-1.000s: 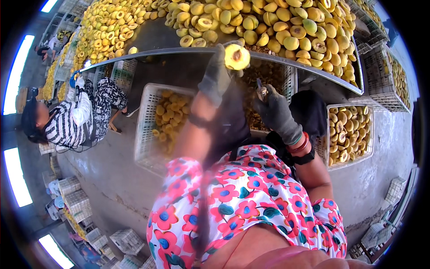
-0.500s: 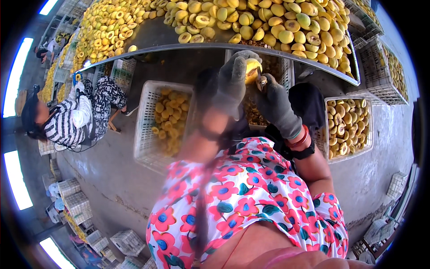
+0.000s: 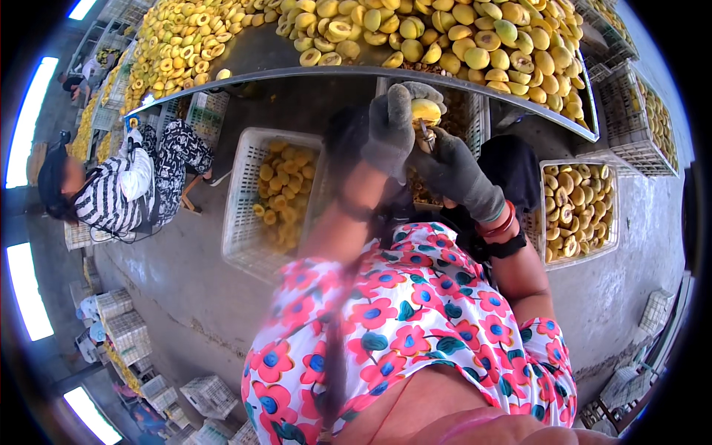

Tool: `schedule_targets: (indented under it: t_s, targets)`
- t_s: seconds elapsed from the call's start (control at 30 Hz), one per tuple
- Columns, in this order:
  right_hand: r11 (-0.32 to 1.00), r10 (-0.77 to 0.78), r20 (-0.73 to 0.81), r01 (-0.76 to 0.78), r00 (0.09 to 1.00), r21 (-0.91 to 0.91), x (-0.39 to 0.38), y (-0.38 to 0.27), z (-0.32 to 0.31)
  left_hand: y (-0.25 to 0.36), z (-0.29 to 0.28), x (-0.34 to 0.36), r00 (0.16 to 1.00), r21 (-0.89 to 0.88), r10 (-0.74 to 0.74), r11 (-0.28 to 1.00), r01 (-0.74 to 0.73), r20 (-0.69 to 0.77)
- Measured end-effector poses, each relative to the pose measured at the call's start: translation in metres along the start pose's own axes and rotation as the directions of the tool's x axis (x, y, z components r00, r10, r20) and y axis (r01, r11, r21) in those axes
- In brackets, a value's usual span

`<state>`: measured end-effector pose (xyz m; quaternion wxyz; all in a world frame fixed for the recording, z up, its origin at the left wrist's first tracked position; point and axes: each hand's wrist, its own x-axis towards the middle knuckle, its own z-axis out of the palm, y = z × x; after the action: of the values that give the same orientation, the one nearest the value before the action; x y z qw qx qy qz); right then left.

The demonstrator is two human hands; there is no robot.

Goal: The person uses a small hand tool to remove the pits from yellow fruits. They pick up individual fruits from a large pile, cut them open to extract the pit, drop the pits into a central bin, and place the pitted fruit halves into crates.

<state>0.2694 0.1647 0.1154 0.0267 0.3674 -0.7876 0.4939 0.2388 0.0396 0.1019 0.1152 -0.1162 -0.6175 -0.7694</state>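
Observation:
My left hand (image 3: 393,126), in a grey glove, is closed around a yellow peach half (image 3: 423,110) just in front of the metal table's edge. My right hand (image 3: 458,170), also gloved in grey, grips a small metal tool (image 3: 428,135) whose tip is at the fruit's lower side. Beneath my hands, partly hidden by them, a white crate (image 3: 480,119) holds peach pieces.
Peaches pile on the steel table (image 3: 259,52). Crates of halves stand left (image 3: 237,208) and right (image 3: 604,252) of my legs, with more stacked crates (image 3: 619,111) at the right. A person (image 3: 111,193) in striped top sits at the left, among further crates (image 3: 126,334).
A second ago my left hand held the peach half cut side up, apart from the tool. It has turned the fruit over and brought it against the tool in my right hand.

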Motion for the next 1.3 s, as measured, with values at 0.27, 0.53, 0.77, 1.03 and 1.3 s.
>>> schedule_targets:
  t_s: [0.27, 0.53, 0.77, 1.03, 1.3]
  targets:
    - [0.57, 0.398, 0.416, -0.575, 0.818, 0.587, -0.012, 0.017, 0.007, 0.007, -0.014, 0.006, 0.985, -0.111, -0.161, 0.982, 0.154, -0.06]
    - [0.92, 0.346, 0.113, -0.36, 0.931, 0.152, -0.028, 0.043, 0.024, 0.013, -0.17, -0.006, 0.765, 0.764, -0.004, 0.052, 0.643, -0.644]
    - [0.938, 0.337, 0.079, -0.341, 0.938, 0.058, -0.019, 0.042, 0.023, -0.033, -0.192, 0.065, 0.895, 0.896, 0.06, -0.001, 0.444, -0.443]
    - [0.969, 0.24, 0.113, -0.232, 0.964, -0.08, -0.005, 0.031, 0.022, -0.096, -0.194, 0.159, 0.799, 0.879, -0.376, -0.29, 0.379, -0.469]
    - [0.97, 0.239, 0.071, -0.236, 0.968, -0.052, -0.002, 0.031, 0.031, -0.136, -0.21, 0.163, 0.862, 0.922, -0.334, -0.074, 0.38, -0.382]
